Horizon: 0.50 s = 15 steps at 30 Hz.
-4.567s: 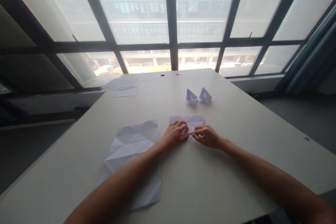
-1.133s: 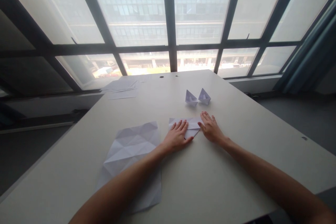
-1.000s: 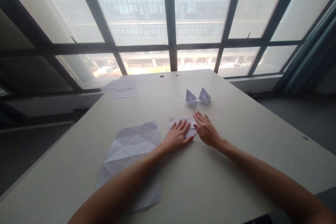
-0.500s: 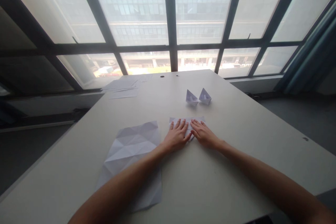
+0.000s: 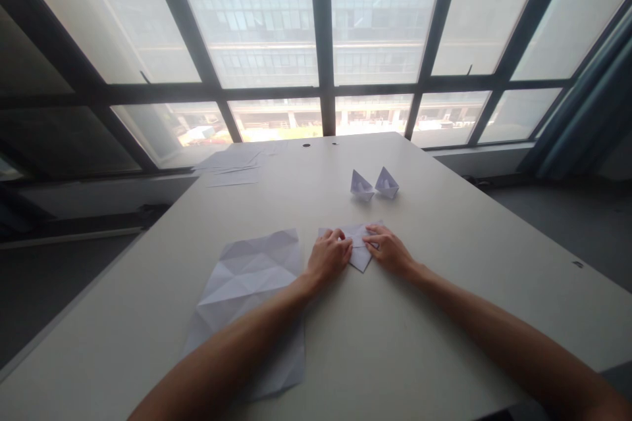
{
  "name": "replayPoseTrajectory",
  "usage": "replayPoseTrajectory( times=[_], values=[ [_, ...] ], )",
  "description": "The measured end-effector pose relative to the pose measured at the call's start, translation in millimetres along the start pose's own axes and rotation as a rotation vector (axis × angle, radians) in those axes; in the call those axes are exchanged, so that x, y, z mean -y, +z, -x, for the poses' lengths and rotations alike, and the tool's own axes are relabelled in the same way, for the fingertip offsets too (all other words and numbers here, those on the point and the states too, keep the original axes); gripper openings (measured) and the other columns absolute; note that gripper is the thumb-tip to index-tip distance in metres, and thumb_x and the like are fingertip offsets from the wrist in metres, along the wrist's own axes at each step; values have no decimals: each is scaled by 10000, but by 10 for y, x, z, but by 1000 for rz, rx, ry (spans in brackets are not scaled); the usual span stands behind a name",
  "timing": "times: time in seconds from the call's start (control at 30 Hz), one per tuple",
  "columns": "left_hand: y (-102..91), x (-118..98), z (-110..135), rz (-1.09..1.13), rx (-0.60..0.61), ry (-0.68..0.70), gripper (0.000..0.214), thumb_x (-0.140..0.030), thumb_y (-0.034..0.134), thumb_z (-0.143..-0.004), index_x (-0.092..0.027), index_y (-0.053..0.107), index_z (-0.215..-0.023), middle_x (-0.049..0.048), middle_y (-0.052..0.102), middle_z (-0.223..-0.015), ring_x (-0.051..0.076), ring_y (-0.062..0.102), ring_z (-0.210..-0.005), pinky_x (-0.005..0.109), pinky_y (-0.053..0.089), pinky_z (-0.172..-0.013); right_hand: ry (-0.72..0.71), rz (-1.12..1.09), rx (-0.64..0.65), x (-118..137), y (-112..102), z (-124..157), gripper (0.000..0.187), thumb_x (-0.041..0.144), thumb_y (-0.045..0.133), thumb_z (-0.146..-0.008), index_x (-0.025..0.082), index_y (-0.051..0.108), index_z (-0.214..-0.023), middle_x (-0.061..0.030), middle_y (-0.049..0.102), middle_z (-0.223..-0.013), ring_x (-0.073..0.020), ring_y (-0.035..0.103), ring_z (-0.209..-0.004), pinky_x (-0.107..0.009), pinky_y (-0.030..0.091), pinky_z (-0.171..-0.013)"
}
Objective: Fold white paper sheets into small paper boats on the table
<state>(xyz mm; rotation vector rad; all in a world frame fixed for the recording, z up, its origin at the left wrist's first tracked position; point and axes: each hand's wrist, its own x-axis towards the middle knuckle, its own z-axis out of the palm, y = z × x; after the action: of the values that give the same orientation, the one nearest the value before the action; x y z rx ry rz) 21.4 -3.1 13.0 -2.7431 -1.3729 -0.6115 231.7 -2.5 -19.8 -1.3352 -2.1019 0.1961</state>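
A small white folded paper [image 5: 359,251] lies on the table in front of me, shaped like a downward-pointing triangle with a band across its top. My left hand [image 5: 328,256] rests on its left part with the fingers curled, pinching its upper left edge. My right hand [image 5: 388,248] sits on its right part, fingers bent and pinching the top right edge. Beyond it stand two finished paper boats [image 5: 374,184] side by side.
A large creased white sheet [image 5: 249,296] lies flat under my left forearm. Loose sheets [image 5: 232,168] are stacked at the table's far left corner. The white table [image 5: 444,243] ends at a wall of windows.
Both hands lay flat with spread fingers, smoothing the folded paper. Now the fingers are curled and pinch its upper edge, the hands slightly apart so the triangle's point shows between them.
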Motion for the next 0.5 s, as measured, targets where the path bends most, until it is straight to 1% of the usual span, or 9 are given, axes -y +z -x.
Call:
replayPoseTrajectory(
  times=[0.1, 0.17, 0.27, 0.3, 0.4, 0.43, 0.5],
  values=[
    [-3, 39, -11, 43, 11, -61, 267, -310, 456, -963, -255, 717, -946, 58, 640, -970, 210, 565, -930, 312, 453, -767, -24, -46, -42, 26, -21, -10, 189, 180, 592, -858, 212, 759, -939, -102, 660, -1178, -230, 605, -1082, -381, 466, -975],
    [-2, 77, -17, 69, 13, -98, 288, -310, 434, -974, -261, 716, -944, 51, 644, -950, 205, 572, -928, 299, 454, -745, -11, -39, -104, 40, -44, -18, 186, 166, 584, -857, 220, 746, -929, -82, 675, -1110, -220, 606, -1032, -368, 473, -945],
    [10, 127, -23, 100, 14, -97, 236, -291, 477, -956, -281, 705, -1015, 43, 647, -968, 206, 569, -969, 294, 458, -767, 104, 60, -225, 27, -78, -29, 213, 193, 577, -867, 199, 705, -1037, -87, 670, -1056, -239, 576, -1025, -373, 452, -941],
    [19, 139, -25, 110, 15, -86, 228, -283, 490, -949, -285, 701, -1035, 42, 647, -977, 205, 565, -980, 294, 459, -786, 151, 102, -238, 11, -86, -30, 247, 213, 582, -867, 189, 684, -1090, -96, 663, -1061, -250, 563, -1033, -378, 445, -941],
    [65, 159, -27, 115, 10, -67, 245, -265, 501, -939, -282, 681, -1104, 44, 643, -1040, 204, 559, -1000, 319, 447, -885, 284, 225, -185, -56, -88, -27, 374, 286, 611, -857, 164, 626, -1210, -130, 638, -1092, -289, 536, -1046, -403, 428, -922],
    [87, 164, -26, 98, 0, -74, 267, -267, 506, -934, -279, 661, -1151, 51, 635, -1096, 213, 552, -1033, 339, 432, -925, 321, 259, -163, -78, -80, -24, 408, 313, 616, -855, 157, 612, -1232, -142, 631, -1103, -301, 529, -1049, -412, 423, -914],
    [145, 175, -20, 38, -32, -123, 356, -292, 522, -924, -262, 587, -1272, 79, 581, -1257, 252, 500, -1164, 395, 382, -1005, 363, 294, -133, -113, -57, -20, 451, 357, 611, -860, 151, 590, -1260, -154, 621, -1124, -315, 519, -1057, -423, 413, -905]
  ],
)
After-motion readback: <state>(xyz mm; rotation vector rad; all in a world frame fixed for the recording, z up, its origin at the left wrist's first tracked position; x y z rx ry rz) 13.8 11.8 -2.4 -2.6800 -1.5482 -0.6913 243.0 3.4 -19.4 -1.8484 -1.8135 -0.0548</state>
